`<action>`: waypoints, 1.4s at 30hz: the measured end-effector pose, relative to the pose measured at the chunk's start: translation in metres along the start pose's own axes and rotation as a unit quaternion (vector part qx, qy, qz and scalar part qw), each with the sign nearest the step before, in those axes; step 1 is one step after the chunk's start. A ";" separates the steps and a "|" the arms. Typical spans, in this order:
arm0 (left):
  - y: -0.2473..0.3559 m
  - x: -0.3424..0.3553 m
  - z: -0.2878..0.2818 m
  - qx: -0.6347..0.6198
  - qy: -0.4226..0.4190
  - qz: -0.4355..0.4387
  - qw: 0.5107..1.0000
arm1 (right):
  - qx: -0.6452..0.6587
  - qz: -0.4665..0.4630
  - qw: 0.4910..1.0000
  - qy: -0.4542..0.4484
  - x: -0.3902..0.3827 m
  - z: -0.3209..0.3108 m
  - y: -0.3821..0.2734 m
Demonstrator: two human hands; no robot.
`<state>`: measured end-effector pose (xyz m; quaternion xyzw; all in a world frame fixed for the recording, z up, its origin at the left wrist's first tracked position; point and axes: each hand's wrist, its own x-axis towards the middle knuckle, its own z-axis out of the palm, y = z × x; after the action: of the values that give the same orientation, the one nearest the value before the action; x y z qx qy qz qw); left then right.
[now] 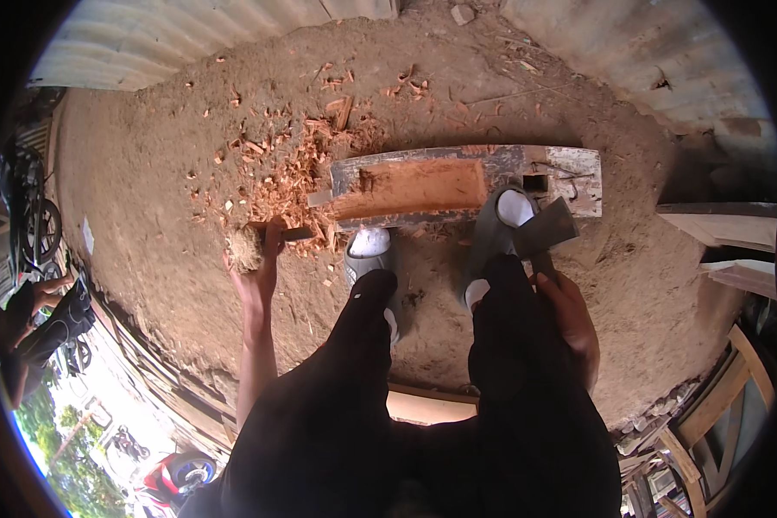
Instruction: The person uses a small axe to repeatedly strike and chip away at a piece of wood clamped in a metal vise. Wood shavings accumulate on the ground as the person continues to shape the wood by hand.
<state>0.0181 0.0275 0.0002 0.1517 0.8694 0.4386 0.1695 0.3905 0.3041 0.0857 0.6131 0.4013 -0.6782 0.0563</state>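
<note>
My left hand (266, 266) is closed around a chisel-like tool (300, 233) with a frayed, straw-coloured butt, beside scattered reddish wood chips (287, 183). My right hand (571, 321) grips the handle of a dark, block-headed hammer (546, 229) near my right shoe (485, 246). The timber (419, 186), a long orange recess cut into it, lies crosswise on the dirt ground (147, 173) before my feet.
</note>
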 end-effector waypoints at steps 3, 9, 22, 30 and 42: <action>0.056 -0.011 0.051 -0.237 -0.109 -0.066 0.963 | 0.016 0.008 1.000 0.009 -0.008 -0.004 0.002; 0.081 -0.021 0.166 -0.344 -0.256 -0.147 0.891 | -0.009 0.007 1.000 -0.008 0.001 -0.001 0.004; 0.047 0.004 0.047 0.050 -0.071 0.103 0.991 | -0.002 0.011 1.000 0.020 -0.004 -0.013 0.002; 0.045 -0.008 0.143 -0.262 -0.184 -0.063 0.945 | 0.023 0.014 1.000 -0.005 -0.001 -0.011 -0.002; 0.034 0.025 -0.008 0.285 -0.067 0.031 0.956 | 0.015 0.015 1.000 -0.012 -0.001 -0.011 0.007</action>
<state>-0.0039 0.0514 0.0285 0.2494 0.9399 0.1660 0.1637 0.4035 0.3055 0.0841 0.6113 0.3811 -0.6908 0.0623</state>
